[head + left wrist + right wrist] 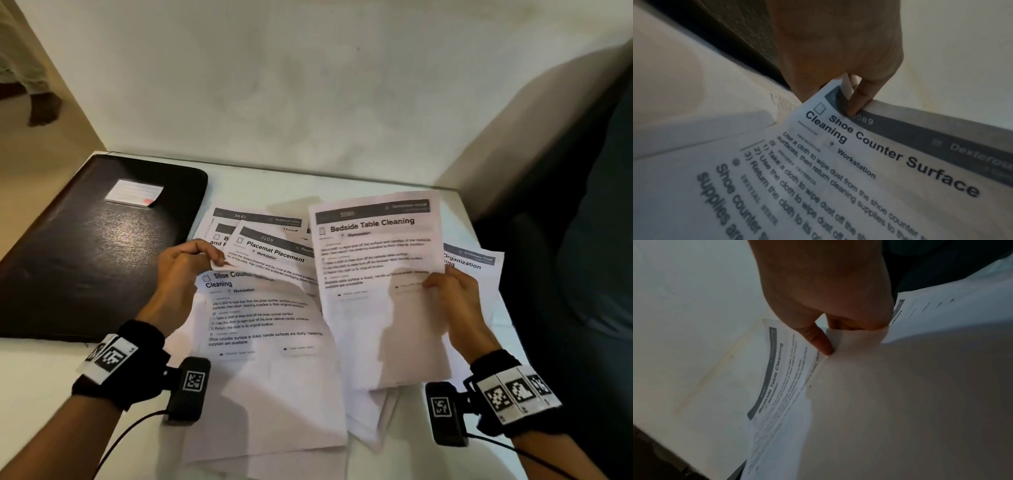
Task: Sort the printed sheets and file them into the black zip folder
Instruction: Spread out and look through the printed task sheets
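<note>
Several printed sheets lie fanned on the white table [41,370]. My left hand [185,270] pinches the top left corner of the "Shoe Counter Surface Cleaning" sheet [260,329], which the left wrist view shows up close [879,162] with a fingertip on its grey header. My right hand [452,301] pinches the right edge of the "Bedside Table Cleaning" sheet [376,274], lifted above the pile; the right wrist view shows thumb and fingers clamped on that sheet [777,386]. The black zip folder [92,246] lies closed at the left, with a white label.
A "Placemat Placement" sheet [277,257] and others lie behind the held ones; an "Organization" sheet [476,270] sticks out at the right. A pale wall [308,85] stands behind the table. A dark seat [582,274] borders the right edge.
</note>
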